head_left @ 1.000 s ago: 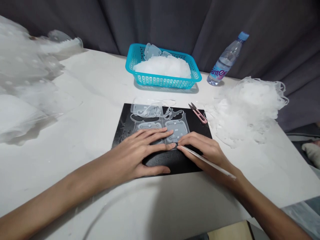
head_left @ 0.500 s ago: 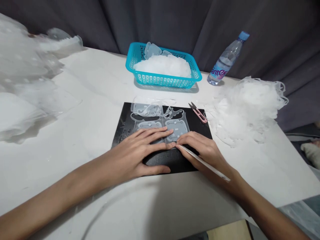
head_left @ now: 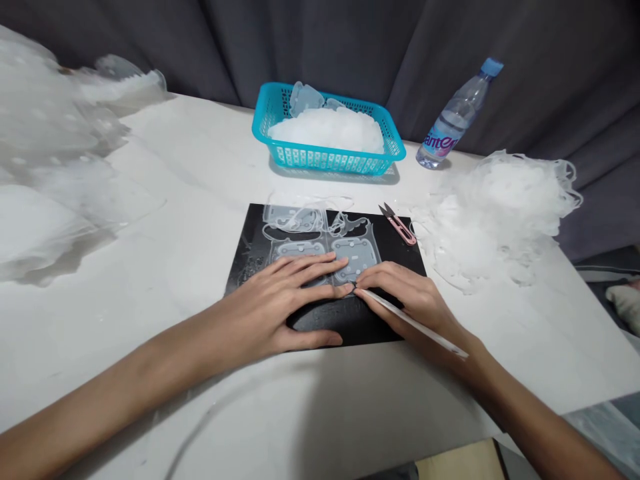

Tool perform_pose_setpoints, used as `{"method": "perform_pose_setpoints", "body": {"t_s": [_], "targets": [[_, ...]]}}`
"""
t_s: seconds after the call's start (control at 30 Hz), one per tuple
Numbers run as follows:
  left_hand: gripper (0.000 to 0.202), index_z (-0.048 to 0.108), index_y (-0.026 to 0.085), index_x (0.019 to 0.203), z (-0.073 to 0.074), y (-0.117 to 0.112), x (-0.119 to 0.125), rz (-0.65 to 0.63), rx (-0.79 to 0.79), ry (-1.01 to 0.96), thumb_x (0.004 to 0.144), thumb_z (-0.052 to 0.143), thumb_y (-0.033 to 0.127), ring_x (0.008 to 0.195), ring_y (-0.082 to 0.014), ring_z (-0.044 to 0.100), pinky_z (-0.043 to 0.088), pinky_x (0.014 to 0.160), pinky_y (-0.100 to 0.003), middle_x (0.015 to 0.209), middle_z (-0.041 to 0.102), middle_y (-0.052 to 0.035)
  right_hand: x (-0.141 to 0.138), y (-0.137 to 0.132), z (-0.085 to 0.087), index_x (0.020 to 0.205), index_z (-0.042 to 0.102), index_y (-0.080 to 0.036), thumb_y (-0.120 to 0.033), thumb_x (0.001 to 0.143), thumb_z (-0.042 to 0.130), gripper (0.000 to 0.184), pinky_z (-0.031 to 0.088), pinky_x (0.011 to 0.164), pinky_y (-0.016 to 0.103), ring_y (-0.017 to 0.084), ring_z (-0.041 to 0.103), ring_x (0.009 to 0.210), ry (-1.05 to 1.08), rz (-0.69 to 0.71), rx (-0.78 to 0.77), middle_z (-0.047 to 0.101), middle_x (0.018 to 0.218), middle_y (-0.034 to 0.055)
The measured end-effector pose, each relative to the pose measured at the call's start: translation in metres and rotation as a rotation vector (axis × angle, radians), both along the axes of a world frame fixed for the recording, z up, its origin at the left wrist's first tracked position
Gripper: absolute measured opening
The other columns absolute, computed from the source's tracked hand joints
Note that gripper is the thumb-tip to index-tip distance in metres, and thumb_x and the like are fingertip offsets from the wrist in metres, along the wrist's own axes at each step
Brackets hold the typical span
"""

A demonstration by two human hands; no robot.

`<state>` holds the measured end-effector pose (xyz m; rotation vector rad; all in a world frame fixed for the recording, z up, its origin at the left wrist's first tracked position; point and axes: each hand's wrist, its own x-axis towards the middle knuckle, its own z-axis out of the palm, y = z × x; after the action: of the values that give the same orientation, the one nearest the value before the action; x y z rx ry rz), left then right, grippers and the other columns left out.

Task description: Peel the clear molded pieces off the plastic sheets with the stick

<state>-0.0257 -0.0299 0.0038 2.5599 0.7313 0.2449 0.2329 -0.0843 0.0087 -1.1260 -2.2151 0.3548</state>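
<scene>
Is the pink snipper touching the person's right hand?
Apart. The head view shows the pink snipper lying on the black mat's far corner, bare mat between it and the right hand.

Colours on a white table (head_left: 200, 173) before a dark grey curtain (head_left: 350, 40).
A black mat (head_left: 350, 320) carries clear, frosted plastic pieces (head_left: 356, 257). A turquoise lattice basket (head_left: 327, 159) is heaped with translucent white pieces. Pink snips (head_left: 400, 228) have dark blades. A clear bottle (head_left: 453, 123) has a light blue cap and a purple-and-blue label. Whitish translucent trimmings (head_left: 500, 207) are piled at right, cloudy white plastic sheets (head_left: 55, 173) at left. The right hand (head_left: 415, 300) holds a thin white tool (head_left: 415, 323).
</scene>
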Motion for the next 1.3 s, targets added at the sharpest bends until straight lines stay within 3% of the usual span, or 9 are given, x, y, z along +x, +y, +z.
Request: {"method": "perform_pose_setpoints", "body": {"t_s": [0.3, 0.6, 0.93, 1.13, 1.3], "targets": [[0.065, 0.056, 0.042, 0.15, 0.0, 0.0, 0.001, 0.006, 0.0, -0.015, 0.092, 0.064, 0.07, 0.153, -0.0341, 0.04, 0.033, 0.125, -0.054, 0.167, 0.042, 0.0007, 0.003, 0.001, -0.004, 0.099, 0.069, -0.02, -0.018, 0.105, 0.057, 0.013, 0.058, 0.087, 0.029, 0.019, 0.073, 0.093, -0.118, 0.01, 0.071, 0.077, 0.099, 0.0078], [0.063, 0.054, 0.043, 0.151, 0.0, 0.001, 0.002, -0.003, 0.027, 0.026, 0.094, 0.061, 0.068, 0.153, -0.0349, 0.04, 0.034, 0.124, -0.056, 0.169, 0.04, 0.0015, 0.024, 0.018, 0.013, 0.105, 0.07, -0.02, -0.028, 0.106, 0.057, 0.015, 0.055, 0.091, 0.033, 0.02, 0.07, 0.1, -0.001, 0.16, -0.275, 0.074, 0.105, 0.0077], [0.063, 0.056, 0.043, 0.15, 0.001, 0.001, 0.002, 0.009, 0.034, 0.007, 0.092, 0.064, 0.068, 0.152, -0.0349, 0.042, 0.036, 0.123, -0.055, 0.167, 0.042, 0.0015, 0.038, 0.027, 0.02, 0.1, 0.074, -0.021, -0.031, 0.104, 0.061, 0.017, 0.056, 0.088, 0.032, 0.02, 0.072, 0.093, 0.066, 0.16, -0.374, 0.077, 0.102, 0.0055], [0.066, 0.055, 0.043, 0.151, -0.001, 0.002, 0.001, 0.001, 0.043, 0.005, 0.091, 0.065, 0.069, 0.152, -0.0356, 0.042, 0.037, 0.123, -0.056, 0.168, 0.041, 0.001, 0.035, 0.024, 0.013, 0.102, 0.074, -0.022, -0.03, 0.103, 0.062, 0.015, 0.057, 0.09, 0.034, 0.02, 0.072, 0.097, 0.094, 0.145, -0.363, 0.076, 0.104, 0.006], [0.065, 0.056, 0.042, 0.15, 0.0, 0.001, 0.003, 0.006, 0.032, 0.005, 0.092, 0.065, 0.068, 0.151, -0.0358, 0.043, 0.037, 0.123, -0.056, 0.168, 0.042, 0.0002, 0.031, 0.022, 0.011, 0.107, 0.07, -0.021, -0.029, 0.105, 0.058, 0.014, 0.056, 0.091, 0.034, 0.02, 0.07, 0.1, 0.003, 0.18, -0.232, 0.075, 0.106, 0.0072]]}}
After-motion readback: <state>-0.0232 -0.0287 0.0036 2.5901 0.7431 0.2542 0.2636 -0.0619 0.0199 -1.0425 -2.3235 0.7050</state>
